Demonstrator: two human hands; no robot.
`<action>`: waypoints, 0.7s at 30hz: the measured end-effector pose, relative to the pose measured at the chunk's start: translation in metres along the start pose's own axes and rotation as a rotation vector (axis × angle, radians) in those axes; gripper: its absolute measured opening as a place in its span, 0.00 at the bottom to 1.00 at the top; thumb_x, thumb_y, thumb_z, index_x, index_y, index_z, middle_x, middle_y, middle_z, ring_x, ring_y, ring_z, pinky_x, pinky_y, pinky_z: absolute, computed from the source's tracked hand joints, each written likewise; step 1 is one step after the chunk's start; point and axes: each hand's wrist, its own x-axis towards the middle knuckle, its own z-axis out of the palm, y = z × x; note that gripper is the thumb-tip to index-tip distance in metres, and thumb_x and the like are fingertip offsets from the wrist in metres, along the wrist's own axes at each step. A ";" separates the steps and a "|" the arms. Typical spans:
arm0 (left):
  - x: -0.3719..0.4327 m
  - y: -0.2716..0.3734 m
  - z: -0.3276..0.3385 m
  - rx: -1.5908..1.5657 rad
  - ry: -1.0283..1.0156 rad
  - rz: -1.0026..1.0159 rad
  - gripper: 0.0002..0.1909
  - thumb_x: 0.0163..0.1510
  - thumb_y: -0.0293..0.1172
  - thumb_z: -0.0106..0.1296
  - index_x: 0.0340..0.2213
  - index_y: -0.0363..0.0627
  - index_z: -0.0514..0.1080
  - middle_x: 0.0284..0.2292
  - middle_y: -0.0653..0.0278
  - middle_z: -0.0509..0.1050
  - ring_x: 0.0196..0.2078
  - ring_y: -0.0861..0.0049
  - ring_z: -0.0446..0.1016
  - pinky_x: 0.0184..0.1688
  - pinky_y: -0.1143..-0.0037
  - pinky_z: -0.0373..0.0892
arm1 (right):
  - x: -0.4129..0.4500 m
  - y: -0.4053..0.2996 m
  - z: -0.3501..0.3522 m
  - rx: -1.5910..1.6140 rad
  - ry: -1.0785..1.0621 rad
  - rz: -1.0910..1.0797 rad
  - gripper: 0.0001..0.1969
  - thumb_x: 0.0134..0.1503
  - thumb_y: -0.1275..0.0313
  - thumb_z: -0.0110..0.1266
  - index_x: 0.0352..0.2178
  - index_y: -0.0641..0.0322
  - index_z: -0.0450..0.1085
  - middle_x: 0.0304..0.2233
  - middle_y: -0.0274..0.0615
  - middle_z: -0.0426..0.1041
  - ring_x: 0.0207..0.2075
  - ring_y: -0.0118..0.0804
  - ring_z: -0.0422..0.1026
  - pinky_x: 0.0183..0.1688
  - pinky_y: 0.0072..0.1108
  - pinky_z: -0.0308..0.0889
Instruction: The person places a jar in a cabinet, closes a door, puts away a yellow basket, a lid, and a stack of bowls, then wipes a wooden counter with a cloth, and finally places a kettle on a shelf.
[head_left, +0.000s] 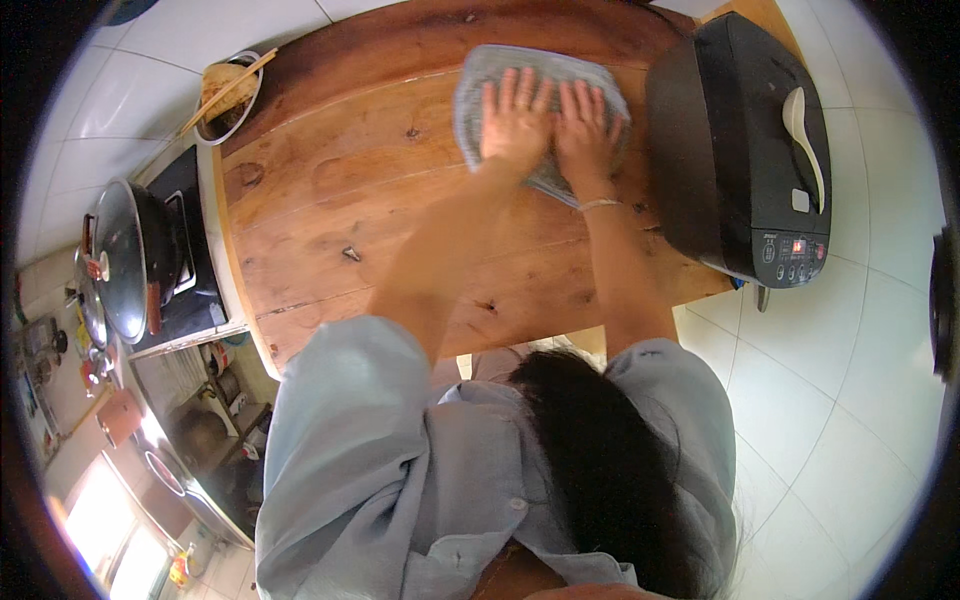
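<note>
A grey cloth (540, 64) lies spread on the wooden table (300, 247), towards its far right side. Flat on the cloth's left half rests my left hand (517, 124), fingers pointing away from me. Beside it my right hand (589, 131) also presses on the cloth, slightly blurred, with a thin band at the wrist. The two hands are close together near the thumbs. Neither hand is closed around the cloth.
A black rice cooker (735, 150) with a pale spoon (806, 150) on its lid stands at the table's right edge. A bowl (255, 97) with food and wooden chopsticks (225, 94) sits at the far left corner. Left of the table, a lidded wok (124, 259) stands on a black cooktop (206, 300).
</note>
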 end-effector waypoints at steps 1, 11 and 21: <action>-0.002 0.017 -0.002 0.025 -0.019 0.058 0.28 0.62 0.47 0.38 0.62 0.58 0.55 0.65 0.63 0.51 0.69 0.62 0.45 0.66 0.53 0.39 | -0.012 0.014 -0.007 -0.051 -0.029 0.021 0.26 0.63 0.58 0.40 0.62 0.49 0.56 0.65 0.41 0.53 0.67 0.48 0.48 0.63 0.59 0.40; -0.118 -0.090 -0.041 -0.013 0.004 0.056 0.28 0.63 0.47 0.38 0.62 0.60 0.55 0.65 0.69 0.52 0.68 0.68 0.46 0.66 0.51 0.41 | -0.076 -0.130 -0.002 -0.023 -0.039 0.010 0.27 0.63 0.57 0.39 0.62 0.49 0.55 0.66 0.41 0.52 0.68 0.51 0.45 0.62 0.61 0.40; -0.331 -0.298 -0.141 0.114 0.014 -0.364 0.28 0.61 0.41 0.37 0.63 0.59 0.55 0.65 0.64 0.52 0.69 0.64 0.46 0.66 0.53 0.41 | -0.149 -0.412 0.003 0.270 -0.054 -0.410 0.24 0.59 0.63 0.47 0.57 0.52 0.63 0.63 0.42 0.57 0.66 0.50 0.50 0.63 0.58 0.38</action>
